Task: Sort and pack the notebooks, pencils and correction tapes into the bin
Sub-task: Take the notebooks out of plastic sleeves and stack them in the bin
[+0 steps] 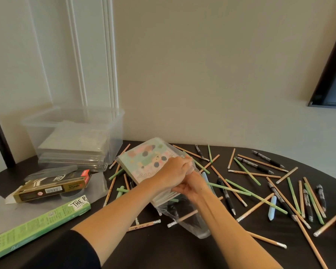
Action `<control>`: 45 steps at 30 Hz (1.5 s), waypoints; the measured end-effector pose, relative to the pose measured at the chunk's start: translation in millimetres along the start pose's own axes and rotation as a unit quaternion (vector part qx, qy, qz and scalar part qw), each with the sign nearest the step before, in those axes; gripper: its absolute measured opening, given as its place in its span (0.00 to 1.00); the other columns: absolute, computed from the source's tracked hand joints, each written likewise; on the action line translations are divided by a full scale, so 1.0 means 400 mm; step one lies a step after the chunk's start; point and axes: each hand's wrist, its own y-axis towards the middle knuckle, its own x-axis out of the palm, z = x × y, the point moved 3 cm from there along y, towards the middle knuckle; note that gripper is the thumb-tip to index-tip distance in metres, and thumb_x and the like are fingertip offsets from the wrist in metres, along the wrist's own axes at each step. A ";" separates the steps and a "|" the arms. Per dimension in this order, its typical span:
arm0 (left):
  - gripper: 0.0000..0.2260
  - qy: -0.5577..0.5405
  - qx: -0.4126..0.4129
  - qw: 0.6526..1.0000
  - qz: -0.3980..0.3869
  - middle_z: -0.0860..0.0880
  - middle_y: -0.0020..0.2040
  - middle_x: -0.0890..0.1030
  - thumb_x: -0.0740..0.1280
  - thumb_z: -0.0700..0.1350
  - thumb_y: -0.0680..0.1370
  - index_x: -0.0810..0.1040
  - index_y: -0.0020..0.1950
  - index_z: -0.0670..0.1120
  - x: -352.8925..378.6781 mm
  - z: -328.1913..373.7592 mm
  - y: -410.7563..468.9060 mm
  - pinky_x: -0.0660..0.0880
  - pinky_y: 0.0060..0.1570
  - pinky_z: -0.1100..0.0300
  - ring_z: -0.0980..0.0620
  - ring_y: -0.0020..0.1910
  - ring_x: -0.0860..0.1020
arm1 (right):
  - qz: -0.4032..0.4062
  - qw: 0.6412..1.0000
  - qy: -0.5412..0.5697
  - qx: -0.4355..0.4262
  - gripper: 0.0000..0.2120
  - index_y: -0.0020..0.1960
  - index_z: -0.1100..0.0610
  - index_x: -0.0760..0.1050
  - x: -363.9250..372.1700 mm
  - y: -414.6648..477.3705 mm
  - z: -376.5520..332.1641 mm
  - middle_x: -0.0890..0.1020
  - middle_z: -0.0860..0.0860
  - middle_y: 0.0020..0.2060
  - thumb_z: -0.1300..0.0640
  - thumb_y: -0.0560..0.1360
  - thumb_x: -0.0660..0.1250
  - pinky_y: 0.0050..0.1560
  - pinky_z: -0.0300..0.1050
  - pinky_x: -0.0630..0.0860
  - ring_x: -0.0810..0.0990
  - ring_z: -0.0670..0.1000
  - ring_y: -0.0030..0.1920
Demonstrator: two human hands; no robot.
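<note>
Fingers (185, 162) of the left hand (175, 169) pinch plastic wrap (186, 224) over the notebooks (144, 158) at centre, right hand (192, 188) gripping their near edge; bin (115, 133) sits at ten o'clock, pencils (247, 171) scatter toward three.

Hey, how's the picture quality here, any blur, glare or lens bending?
Head view: the wide-angle lens bows the table edge and the wall mouldings; light is soft and even, shadows faint; mild sheen on the plastic wrap by the notebooks; the clear bin looks hazy, its contents indistinct; print on the green box is only partly readable.
</note>
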 end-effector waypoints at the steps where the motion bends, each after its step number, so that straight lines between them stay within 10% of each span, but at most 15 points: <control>1: 0.15 0.006 -0.015 1.000 -0.013 0.42 0.47 0.78 0.51 0.38 0.82 0.70 0.64 0.34 -0.009 -0.002 -0.007 0.63 0.43 0.64 0.50 0.48 0.76 | -0.002 1.000 0.004 -0.002 0.13 0.63 0.60 0.69 0.001 0.001 0.000 0.79 0.63 0.53 0.62 0.81 0.52 0.26 0.48 0.79 0.81 0.59 0.44; 4: 0.15 0.053 -0.076 0.996 -0.014 0.37 0.58 0.76 0.52 0.39 0.82 0.69 0.66 0.36 0.032 -0.001 0.002 0.65 0.50 0.63 0.45 0.57 0.75 | -0.004 1.000 -0.001 -0.008 0.11 0.60 0.60 0.70 0.006 0.002 0.002 0.79 0.61 0.51 0.61 0.81 0.53 0.26 0.47 0.79 0.80 0.57 0.45; 8: 0.17 0.030 -0.100 0.995 -0.012 0.37 0.54 0.77 0.53 0.44 0.82 0.72 0.62 0.35 0.018 -0.020 -0.003 0.66 0.34 0.74 0.54 0.39 0.74 | -0.024 1.000 0.011 -0.007 0.11 0.58 0.58 0.72 0.016 0.008 0.009 0.80 0.58 0.49 0.60 0.82 0.53 0.30 0.47 0.80 0.80 0.56 0.48; 12: 0.17 0.031 -0.042 0.996 -0.066 0.40 0.67 0.72 0.51 0.40 0.82 0.68 0.69 0.41 -0.009 -0.013 -0.019 0.67 0.54 0.61 0.44 0.64 0.71 | -0.057 0.996 -0.075 0.010 0.13 0.58 0.57 0.70 -0.004 0.009 0.007 0.79 0.58 0.48 0.60 0.82 0.48 0.33 0.46 0.80 0.83 0.55 0.39; 17: 0.23 0.056 -0.057 0.993 -0.090 0.41 0.69 0.68 0.54 0.40 0.81 0.54 0.76 0.47 0.012 -0.035 -0.027 0.66 0.56 0.60 0.45 0.64 0.70 | -0.080 0.985 -0.150 0.018 0.07 0.53 0.61 0.71 -0.043 -0.003 -0.008 0.78 0.59 0.43 0.61 0.79 0.55 0.33 0.42 0.78 0.82 0.53 0.33; 25: 0.33 0.285 -0.024 0.947 -0.144 0.47 0.76 0.49 0.62 0.37 0.77 0.47 0.76 0.50 0.047 -0.091 -0.083 0.53 0.72 0.50 0.47 0.75 0.50 | 0.166 0.948 -0.255 -0.090 0.07 0.41 0.64 0.75 -0.130 -0.025 -0.057 0.82 0.58 0.35 0.66 0.74 0.59 0.35 0.42 0.79 0.81 0.52 0.33; 30: 0.28 0.243 -0.019 0.952 -0.183 0.49 0.77 0.52 0.58 0.37 0.79 0.52 0.76 0.52 -0.002 -0.131 -0.092 0.50 0.72 0.55 0.49 0.75 0.52 | 0.156 0.888 -0.401 -0.164 0.10 0.40 0.63 0.79 -0.149 -0.058 -0.109 0.81 0.55 0.26 0.66 0.72 0.59 0.35 0.41 0.79 0.79 0.47 0.24; 36: 0.35 0.283 -0.009 0.934 -0.218 0.51 0.77 0.49 0.58 0.29 0.75 0.52 0.75 0.54 -0.066 -0.159 -0.132 0.49 0.70 0.57 0.49 0.75 0.50 | -0.113 0.861 -0.455 -0.195 0.24 0.47 0.55 0.83 -0.079 -0.080 -0.118 0.83 0.45 0.46 0.75 0.67 0.54 0.45 0.20 0.68 0.76 0.34 0.46; 45: 0.19 0.212 -0.030 0.970 -0.117 0.52 0.70 0.69 0.59 0.36 0.77 0.73 0.66 0.50 -0.151 -0.213 -0.192 0.58 0.67 0.62 0.51 0.71 0.64 | -0.138 0.756 -0.596 -0.232 0.32 0.55 0.57 0.81 -0.115 -0.026 -0.113 0.80 0.53 0.58 0.81 0.65 0.51 0.67 0.42 0.65 0.70 0.50 0.66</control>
